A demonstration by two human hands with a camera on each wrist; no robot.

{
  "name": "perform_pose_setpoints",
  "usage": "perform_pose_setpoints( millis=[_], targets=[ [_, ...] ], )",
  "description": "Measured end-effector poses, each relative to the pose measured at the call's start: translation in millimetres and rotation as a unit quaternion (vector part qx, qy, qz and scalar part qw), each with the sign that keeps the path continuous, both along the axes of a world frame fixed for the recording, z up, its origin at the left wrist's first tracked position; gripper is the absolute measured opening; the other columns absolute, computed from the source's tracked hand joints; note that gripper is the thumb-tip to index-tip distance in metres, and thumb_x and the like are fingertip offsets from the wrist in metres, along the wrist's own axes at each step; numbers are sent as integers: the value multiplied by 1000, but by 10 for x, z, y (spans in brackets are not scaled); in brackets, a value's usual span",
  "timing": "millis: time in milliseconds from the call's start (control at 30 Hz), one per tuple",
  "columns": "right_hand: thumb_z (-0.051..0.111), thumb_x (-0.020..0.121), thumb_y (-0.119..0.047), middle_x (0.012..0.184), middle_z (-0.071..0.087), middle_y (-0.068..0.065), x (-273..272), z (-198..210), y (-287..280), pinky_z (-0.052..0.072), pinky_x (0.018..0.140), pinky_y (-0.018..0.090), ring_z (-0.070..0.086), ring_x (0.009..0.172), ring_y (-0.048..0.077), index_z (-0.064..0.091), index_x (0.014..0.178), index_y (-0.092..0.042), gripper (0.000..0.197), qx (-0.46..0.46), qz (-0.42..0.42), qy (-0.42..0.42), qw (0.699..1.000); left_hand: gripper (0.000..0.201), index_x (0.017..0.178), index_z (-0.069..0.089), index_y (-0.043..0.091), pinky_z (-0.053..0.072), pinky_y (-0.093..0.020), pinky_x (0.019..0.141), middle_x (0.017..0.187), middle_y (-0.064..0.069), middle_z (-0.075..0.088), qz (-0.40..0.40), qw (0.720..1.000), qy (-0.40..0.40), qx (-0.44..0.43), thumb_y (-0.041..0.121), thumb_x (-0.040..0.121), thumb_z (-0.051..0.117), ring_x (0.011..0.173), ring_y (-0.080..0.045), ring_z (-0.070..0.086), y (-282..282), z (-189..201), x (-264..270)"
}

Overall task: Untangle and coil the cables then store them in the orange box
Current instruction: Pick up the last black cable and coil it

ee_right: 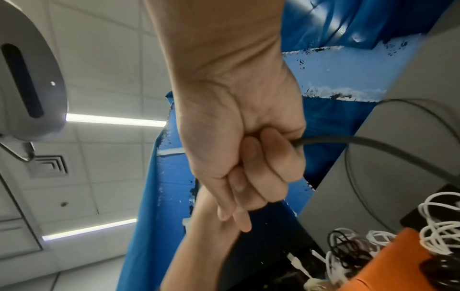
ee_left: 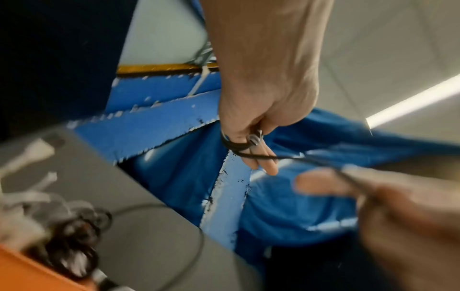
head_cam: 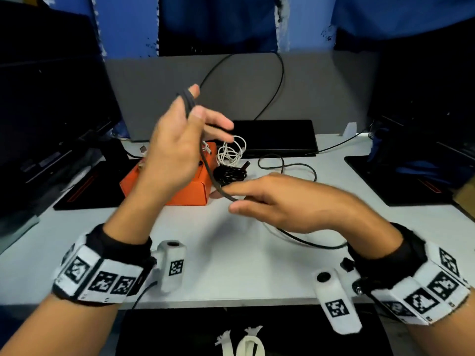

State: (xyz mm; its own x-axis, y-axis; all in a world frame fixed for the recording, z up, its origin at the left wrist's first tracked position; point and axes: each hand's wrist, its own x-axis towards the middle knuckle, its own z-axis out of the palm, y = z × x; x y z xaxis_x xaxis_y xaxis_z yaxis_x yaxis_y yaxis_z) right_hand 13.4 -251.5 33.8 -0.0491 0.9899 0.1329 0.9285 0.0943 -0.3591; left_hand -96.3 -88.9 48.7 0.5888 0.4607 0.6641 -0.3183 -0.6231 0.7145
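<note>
My left hand (head_cam: 180,140) is raised above the orange box (head_cam: 187,192). Several turns of a black cable (head_cam: 189,101) are wound round its fingers, and its thumb pinches them. In the left wrist view the left hand (ee_left: 251,126) holds the coil (ee_left: 236,146) with a plug end under the thumb. The cable runs down to my right hand (head_cam: 277,201), which grips it low over the table. The right hand's curled fingers (ee_right: 271,159) close round the cable (ee_right: 373,144). A white cable tangle (head_cam: 231,150) and a black coil (head_cam: 230,174) lie at the box's right edge.
The black cable's loose tail (head_cam: 288,165) loops over the white table (head_cam: 231,265) and runs under my right wrist. A closed black laptop (head_cam: 277,136) lies behind, with a thin black wire (head_cam: 277,80) against the grey partition. Dark monitors stand left and right.
</note>
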Motion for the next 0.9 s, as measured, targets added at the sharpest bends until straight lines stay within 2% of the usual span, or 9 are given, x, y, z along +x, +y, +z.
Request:
perform_pose_setpoints(
  millis=[67,167,267,367,467,533,633,700,900],
  targets=[
    [53,107,-29,83,66,-5,21,98,-67,46,73,29,55,74,7,70,118,-13,26,40,1,15,999,44,151,35,5,56,-30,75,92,5,75,22,990,84,114,22,110,34,71,-16,73,20,-80,5],
    [59,105,-25,64,58,-15,165,280,-207,36,59,16,52,61,1,77,101,-12,22,111,-46,71,990,37,127,61,8,53,-28,70,86,-3,75,-54,969,194,140,28,105,38,64,-31,67,13,-118,-32],
    [59,103,-36,71,68,-5,319,316,-228,50,63,43,59,64,19,74,94,-23,22,216,-108,114,964,42,105,64,-4,43,-53,53,61,-17,56,-200,956,212,34,29,106,39,44,-32,41,-94,-109,-53],
    [58,102,-35,82,71,4,336,269,-164,52,75,56,62,74,32,70,104,-25,15,283,-128,144,940,46,114,70,2,33,-55,50,53,-5,32,-267,945,173,-68,30,109,33,43,-24,33,-197,-85,-69],
    [48,105,-40,85,71,-13,263,239,-135,54,75,37,64,76,9,69,119,-30,28,276,-125,138,943,42,104,66,2,40,-43,53,51,5,28,-333,924,107,-153,25,108,31,36,-11,28,-266,-64,-72],
    [39,106,-42,68,60,-14,192,185,-76,44,63,27,53,63,5,67,101,-25,33,259,-120,154,946,31,94,56,7,46,-32,61,56,7,39,-385,895,67,-217,22,106,31,40,-9,40,-327,-91,-51],
    [34,105,-51,76,63,14,162,117,-25,48,63,50,60,64,23,57,92,-7,52,262,-116,177,941,28,91,55,9,44,-30,71,75,-1,57,-496,804,44,-324,20,105,33,61,-15,59,-426,-168,0],
    [35,105,-50,76,64,15,183,118,-36,49,68,58,63,68,31,56,88,-6,52,259,-119,161,945,35,92,60,9,47,-29,73,77,-3,60,-534,758,55,-370,24,106,32,61,-14,62,-465,-171,9],
    [34,103,-50,70,57,0,145,173,-85,46,63,32,52,62,10,51,74,-28,41,267,-106,109,952,48,72,60,18,51,-34,95,47,6,54,-519,779,132,-325,35,105,30,66,-24,72,-392,-63,-86]
  ],
)
